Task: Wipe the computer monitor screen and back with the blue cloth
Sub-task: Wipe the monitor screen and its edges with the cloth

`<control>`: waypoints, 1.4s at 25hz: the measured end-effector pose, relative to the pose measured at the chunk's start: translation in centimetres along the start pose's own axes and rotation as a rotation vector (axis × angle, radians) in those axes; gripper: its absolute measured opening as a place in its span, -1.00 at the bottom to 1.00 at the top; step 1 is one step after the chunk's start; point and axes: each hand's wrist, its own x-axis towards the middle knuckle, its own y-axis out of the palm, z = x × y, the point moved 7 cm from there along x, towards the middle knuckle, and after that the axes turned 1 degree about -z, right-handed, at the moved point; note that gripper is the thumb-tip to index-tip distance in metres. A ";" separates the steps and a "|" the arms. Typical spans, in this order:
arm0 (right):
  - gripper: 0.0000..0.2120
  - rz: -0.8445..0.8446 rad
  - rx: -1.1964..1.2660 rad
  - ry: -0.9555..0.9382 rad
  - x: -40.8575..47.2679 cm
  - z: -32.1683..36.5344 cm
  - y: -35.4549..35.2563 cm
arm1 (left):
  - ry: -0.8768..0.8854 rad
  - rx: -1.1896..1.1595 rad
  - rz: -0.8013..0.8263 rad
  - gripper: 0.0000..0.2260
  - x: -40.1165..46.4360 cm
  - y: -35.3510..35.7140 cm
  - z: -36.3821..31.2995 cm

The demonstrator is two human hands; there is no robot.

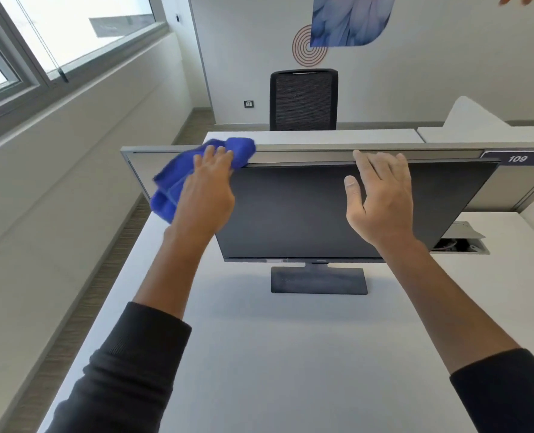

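Observation:
A black computer monitor (290, 214) stands on its flat base (318, 280) in the middle of a white desk (290, 354), its dark screen facing me. My left hand (207, 189) presses the blue cloth (168, 189) against the monitor's top left corner; the cloth drapes over that corner and hangs down its left side. My right hand (379, 198) rests on the monitor's top edge right of centre, fingers hooked over the top and thumb on the screen. The back of the monitor is hidden.
A grey partition (322, 150) with a "109" label (517, 158) runs right behind the monitor. A cable hatch (461, 242) sits open in the desk at the right. A black mesh chair (303, 100) stands beyond the partition. Windows and a wall run along the left.

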 end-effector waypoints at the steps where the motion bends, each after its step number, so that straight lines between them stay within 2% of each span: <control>1: -0.55 0.001 -0.005 0.005 0.0 0.1 0.0 | 0.057 0.037 0.040 -0.46 -0.3 0.5 -2.7; 5: -0.60 0.018 -0.013 -0.017 0.1 -0.2 0.0 | 0.396 -0.005 0.058 -0.42 -2.9 3.9 -14.6; 8: -0.67 0.041 -0.015 -0.069 0.4 -0.6 -0.3 | 0.482 -0.088 0.072 -0.43 -3.3 5.8 -18.0; 12: -0.56 0.090 -0.024 -0.113 0.5 -0.7 -0.5 | 0.428 -0.094 0.023 -0.28 -3.1 5.6 -14.3; 14: -0.52 0.091 -0.032 -0.101 0.3 -0.7 -0.6 | 0.313 -0.115 -0.016 -0.21 -3.2 4.9 -10.3; 18: -0.51 0.093 -0.041 -0.088 0.3 -0.4 -0.3 | 0.079 -0.111 -0.096 -0.19 -2.4 1.6 -0.9; 21: -0.51 0.087 -0.046 -0.076 0.2 -0.3 -0.4 | -0.033 -0.058 -0.146 -0.20 -1.7 -0.1 2.1; 24: -0.50 0.107 -0.051 -0.061 0.2 -0.3 -0.5 | -0.001 0.004 -0.108 -0.27 -1.1 0.4 -0.7; 28: -0.48 0.164 -0.072 -0.061 0.5 -0.4 -0.6 | 0.169 0.114 -0.020 -0.34 -0.7 2.7 -8.1; 32: -0.49 0.205 -0.086 -0.095 0.9 -0.5 -1.1 | 0.403 0.286 -0.016 -0.40 -2.0 5.3 -16.8; 35: -0.53 0.242 -0.078 -0.119 1.4 -0.6 -1.3 | 0.448 0.300 -0.038 -0.47 -2.0 6.0 -19.5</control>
